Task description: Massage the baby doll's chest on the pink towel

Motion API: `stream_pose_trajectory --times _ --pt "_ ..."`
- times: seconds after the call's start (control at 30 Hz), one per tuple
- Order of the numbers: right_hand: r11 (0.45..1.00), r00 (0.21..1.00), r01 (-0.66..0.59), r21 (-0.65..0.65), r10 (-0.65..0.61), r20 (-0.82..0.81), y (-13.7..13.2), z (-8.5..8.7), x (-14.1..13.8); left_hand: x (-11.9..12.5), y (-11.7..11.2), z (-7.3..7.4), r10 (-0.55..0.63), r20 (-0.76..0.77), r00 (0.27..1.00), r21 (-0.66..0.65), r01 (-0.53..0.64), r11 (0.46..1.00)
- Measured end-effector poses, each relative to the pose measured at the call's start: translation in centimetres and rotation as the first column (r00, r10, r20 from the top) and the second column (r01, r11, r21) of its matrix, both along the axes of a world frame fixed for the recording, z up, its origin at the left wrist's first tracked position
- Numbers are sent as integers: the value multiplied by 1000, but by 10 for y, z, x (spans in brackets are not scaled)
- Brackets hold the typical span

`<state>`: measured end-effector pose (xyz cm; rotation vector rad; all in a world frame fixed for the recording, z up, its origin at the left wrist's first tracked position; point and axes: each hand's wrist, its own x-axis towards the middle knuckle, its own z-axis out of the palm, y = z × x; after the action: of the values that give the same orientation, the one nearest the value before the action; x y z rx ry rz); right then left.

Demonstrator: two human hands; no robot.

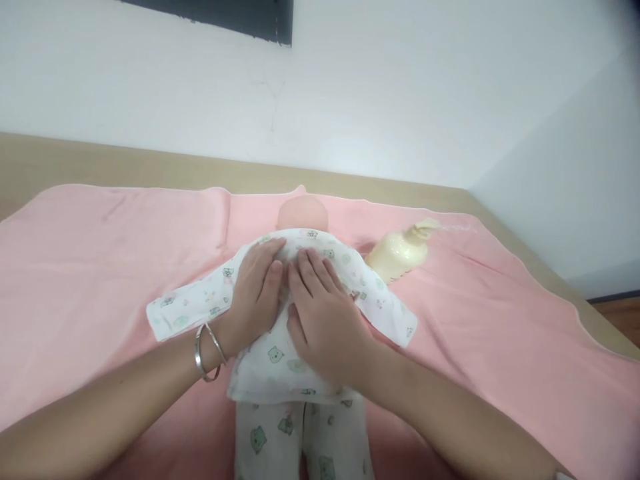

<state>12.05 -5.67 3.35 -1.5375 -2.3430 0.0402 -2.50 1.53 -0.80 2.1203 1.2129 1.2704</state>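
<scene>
My left hand (255,290) lies flat, fingers straight and close together. Its grip is open and closed on nothing, with the palm pressed down on the chest of a white cotton baby shirt printed with small green bears (280,360). My right hand (325,313) lies the same way just beside it, grip open and palm down on the same shirt front. The two hands touch along the index fingers at the middle of the chest, fingertips pointing away from me towards the collar. Two thin silver bangles (207,350) sit on my left wrist.

The shirt is on a soft peach-coloured baby doll (303,213), which lies on its back with its head farthest from me. Only the rounded top of the head shows above the collar. Both shirt sleeves spread out flat, one to each side of my hands. Below the hem, matching white bear-print trousers (280,440) run towards me and out of view.

The doll rests in the middle of a wide pink terry towel (100,253), which covers most of a light wooden desk (125,163). A cream-yellow plastic pump bottle (400,253) lies on its side on the towel, just beside the doll's sleeve on my right, its nozzle pointing away. Behind the desk stands a plain white wall (400,87).
</scene>
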Motion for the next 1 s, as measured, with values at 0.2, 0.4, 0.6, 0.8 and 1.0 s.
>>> stream_pose_trajectory --times 0.2,0.4,0.6,0.8,1.0 --pt "990 995 -41 -131 28 -96 40 1 30 1 -1 3 -13 -2 1000 5 13 1000" --pt "972 984 152 -181 -166 -66 42 3 32 2 -2 5 -3 -43 999 -30 1 1000" --pt "991 987 121 55 -126 98 -3 0 0 1 -1 2 -9 -29 1000 -20 8 1000" --pt "995 999 -37 89 34 33 -9 -8 -5 2 -2 2 -4 -37 999 -38 3 999" --pt "974 979 130 -187 -155 -129 33 -1 21 5 -9 7 104 -103 989 -120 -116 986"
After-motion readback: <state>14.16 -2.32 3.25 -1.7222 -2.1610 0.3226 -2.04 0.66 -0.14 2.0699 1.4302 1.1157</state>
